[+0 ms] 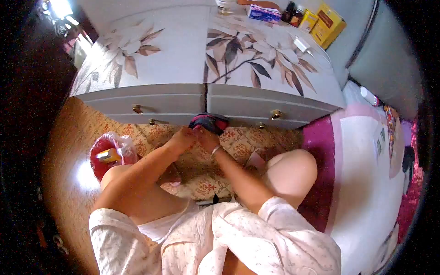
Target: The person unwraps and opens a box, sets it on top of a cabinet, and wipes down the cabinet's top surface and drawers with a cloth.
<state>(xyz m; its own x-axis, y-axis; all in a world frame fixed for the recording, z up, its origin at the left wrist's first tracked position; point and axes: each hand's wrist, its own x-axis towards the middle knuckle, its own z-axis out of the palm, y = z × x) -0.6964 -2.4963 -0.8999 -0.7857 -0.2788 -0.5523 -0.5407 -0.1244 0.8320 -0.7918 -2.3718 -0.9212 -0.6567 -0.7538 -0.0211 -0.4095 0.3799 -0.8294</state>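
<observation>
Both arms stretch forward, bringing the hands together in front of the drawers. Between them and the drawer fronts is a dark, soft-looking item with pink edging [209, 123]; its exact kind is unclear. My left hand [184, 138] has its fingers closed at the near left edge of this item. Close beside it, my right hand [208, 140], with a light band at the wrist, is closed on the same near edge. The fingertips partly hide each other.
A grey drawer unit [160, 104] with a flower-patterned top spans the front. Yellow boxes [328, 25], small bottles and a white charger [301, 44] stand or lie on it. A red lined bin [97, 167] is at left; a white mat [357, 183] lies right.
</observation>
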